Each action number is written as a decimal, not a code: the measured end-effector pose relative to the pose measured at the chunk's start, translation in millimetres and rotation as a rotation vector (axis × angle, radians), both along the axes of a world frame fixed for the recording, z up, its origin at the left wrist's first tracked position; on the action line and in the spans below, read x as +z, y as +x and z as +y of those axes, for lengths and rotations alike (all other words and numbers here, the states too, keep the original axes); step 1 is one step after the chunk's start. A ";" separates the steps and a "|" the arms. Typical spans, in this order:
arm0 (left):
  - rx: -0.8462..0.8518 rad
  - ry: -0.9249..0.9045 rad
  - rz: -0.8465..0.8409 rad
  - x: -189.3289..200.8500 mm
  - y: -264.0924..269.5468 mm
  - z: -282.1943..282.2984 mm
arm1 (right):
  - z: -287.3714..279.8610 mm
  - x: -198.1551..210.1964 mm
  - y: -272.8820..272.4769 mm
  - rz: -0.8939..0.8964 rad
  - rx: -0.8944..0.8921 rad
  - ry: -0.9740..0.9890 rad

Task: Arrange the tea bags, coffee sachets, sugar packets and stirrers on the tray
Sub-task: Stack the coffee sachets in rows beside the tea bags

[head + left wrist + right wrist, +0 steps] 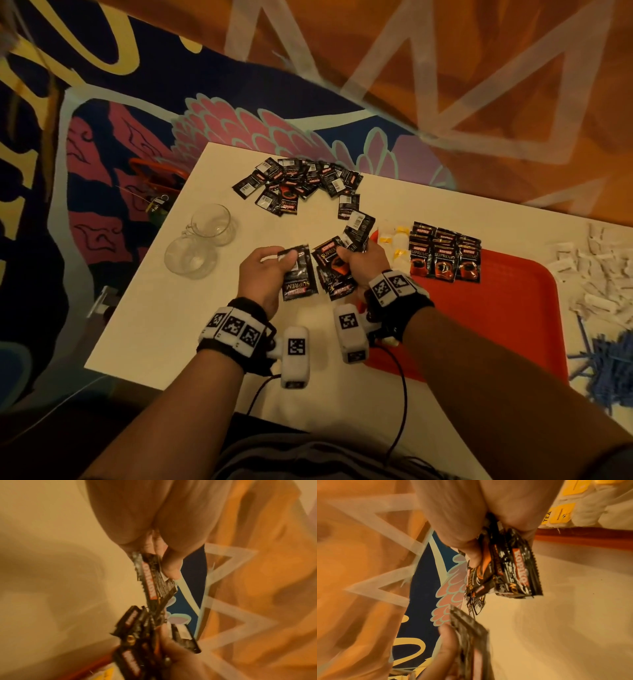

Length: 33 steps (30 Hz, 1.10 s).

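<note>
both hands (308, 270) curled around black sachets (298, 274).

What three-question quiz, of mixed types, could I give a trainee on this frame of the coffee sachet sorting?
1. True or false: the blue stirrers already lie on the red tray.
2. Multiple choice: what does the left hand hold? A) one coffee sachet B) a glass mug C) a tea bag
3. Fill in: the right hand grips a ____ of sachets, not a single one.

Key:
1. False; they lie on the table beyond the tray's right edge.
2. A
3. bunch
</note>
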<state>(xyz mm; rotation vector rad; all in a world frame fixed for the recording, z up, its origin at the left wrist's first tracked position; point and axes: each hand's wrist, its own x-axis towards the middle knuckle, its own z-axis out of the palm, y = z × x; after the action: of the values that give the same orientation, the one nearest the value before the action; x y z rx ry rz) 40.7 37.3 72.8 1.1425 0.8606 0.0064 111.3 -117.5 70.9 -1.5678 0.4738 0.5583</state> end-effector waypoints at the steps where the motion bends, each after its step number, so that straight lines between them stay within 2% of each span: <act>1: 0.004 -0.031 -0.009 0.6 2.3 -1.1 | 0.7 0.8 -2.1 0.001 0.011 0.000; 3: -0.037 0.006 -0.007 0.0 6.9 -8.5 | 4.8 1.4 -6.2 0.016 0.094 0.008; 5: -0.091 0.080 0.010 -0.5 10.8 -17.4 | 10.7 7.2 -10.5 0.058 0.131 0.110; 10: -0.113 0.096 -0.021 -0.5 15.3 -27.5 | 18.6 13.4 -13.5 0.225 -0.031 0.363; 13: -0.113 0.107 -0.034 4.9 17.5 -29.1 | 13.3 19.1 -16.5 0.207 0.064 0.449; 14: -0.105 0.064 -0.025 6.9 17.9 -28.3 | 10.4 20.3 -16.6 0.166 0.132 0.444; 16: -0.100 -0.135 -0.020 11.2 17.3 -25.4 | 5.5 24.4 -16.8 0.103 0.203 0.444; 19: -0.166 -0.462 -0.052 19.6 10.6 -23.0 | 6.3 30.4 -15.3 0.073 0.218 0.481; 21: -0.199 -0.586 -0.056 23.5 6.0 -22.6 | 10.2 33.7 -15.1 0.062 0.244 0.459; 22: -0.225 -0.628 -0.071 23.3 5.0 -21.9 | 12.6 37.0 -15.3 0.035 0.286 0.389; 25: -0.249 -0.637 -0.074 24.0 3.7 -18.4 | 19.2 38.0 -12.0 -0.131 0.497 0.006; 28: -0.293 -0.618 -0.019 28.0 6.4 -16.9 | 16.9 17.2 -1.1 -0.163 0.632 -0.190; 30: -0.331 -0.617 -0.012 31.9 6.9 -15.8 | 15.2 22.2 -3.4 -0.150 0.682 -0.161; 33: -0.349 -0.640 -0.039 31.3 4.9 -13.2 | 5.5 47.5 -3.7 -0.093 0.499 0.056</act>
<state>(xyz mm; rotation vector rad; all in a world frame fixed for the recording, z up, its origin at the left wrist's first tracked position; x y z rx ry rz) 45.6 24.0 104.1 0.6685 0.5546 -0.4994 107.6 -111.9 118.4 -1.6541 -0.0121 0.8630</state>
